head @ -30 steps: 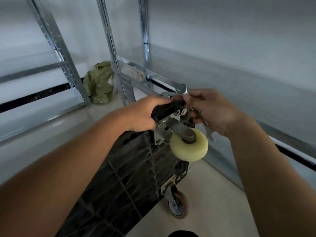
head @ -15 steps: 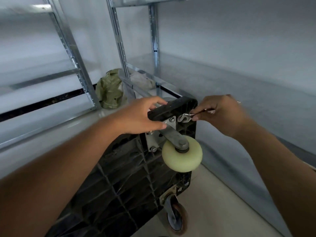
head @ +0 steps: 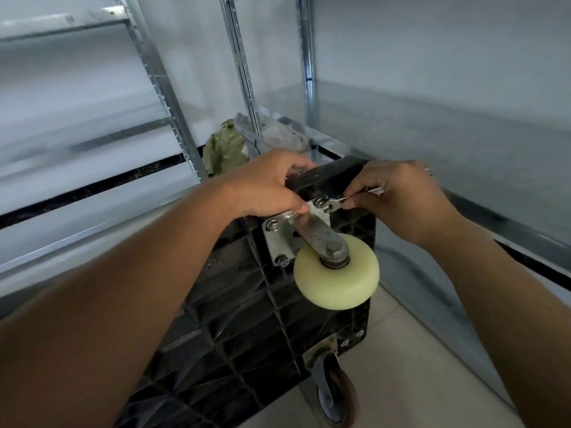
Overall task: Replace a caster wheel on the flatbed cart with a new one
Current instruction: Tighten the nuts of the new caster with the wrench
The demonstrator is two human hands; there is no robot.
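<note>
Cart: the black flatbed cart (head: 247,335) stands tipped on edge on the floor (head: 411,350), ribbed underside facing the camera, between metal shelving racks (head: 163,97).
New caster: a cream caster wheel (head: 336,282) in a steel fork sits at the cart's upper corner; its mounting plate (head: 276,239) lies against the underside with bolt heads visible at the corners.
Old-style caster: a grey wheel with a brownish rim (head: 332,393) is at the lower corner, near the floor.
Left hand: the left hand (head: 268,186) grips the cart's top edge, fingers curled over it, thumb just beside the plate.
Right hand: the right hand (head: 401,199) pinches a small open-ended wrench (head: 335,204), its head seated on the plate's upper right bolt (head: 323,202).
Step, as judged: tightening the plate bolts on the new caster.
Risk, slip: the thin wrench is held only by the fingertips; a hard pull could make it jump off the bolt and knock knuckles against the cart's ribs.
Risk, tipping: the cart balances on edge; if the left hand's hold relaxes, wrench force could topple it.
Risk, uneven seating: fully tightening one bolt first may seat the plate crooked.
</note>
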